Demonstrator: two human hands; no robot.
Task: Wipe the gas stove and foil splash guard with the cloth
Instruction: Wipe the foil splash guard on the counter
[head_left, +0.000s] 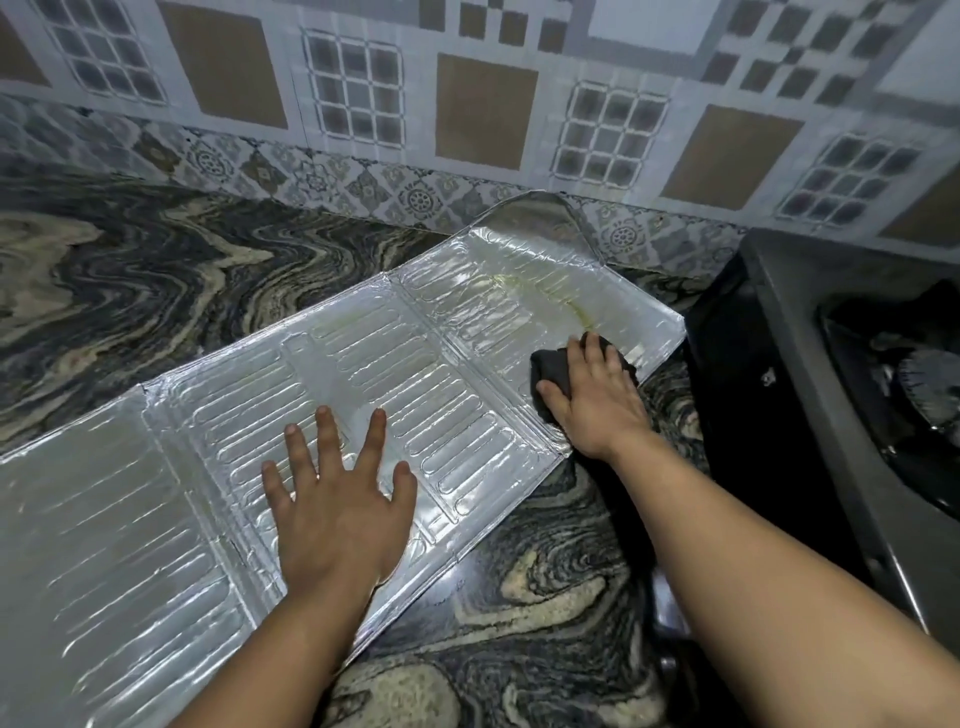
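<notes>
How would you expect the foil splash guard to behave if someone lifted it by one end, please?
The foil splash guard would probably fold at its visible creases rather than stay flat. It looks thin and embossed, so likely light and easily dented. The left hand lies flat on it, perhaps because it slides.

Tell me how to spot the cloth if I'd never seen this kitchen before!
Find the swirly dark marble counter with the shiny foil splash guard lying flat across it. Follow the foil toward its right end, near the black gas stove. There the right hand presses down on the cloth, a small crumpled dark grey thing, the only soft, dull thing on the silvery sheet.
</notes>
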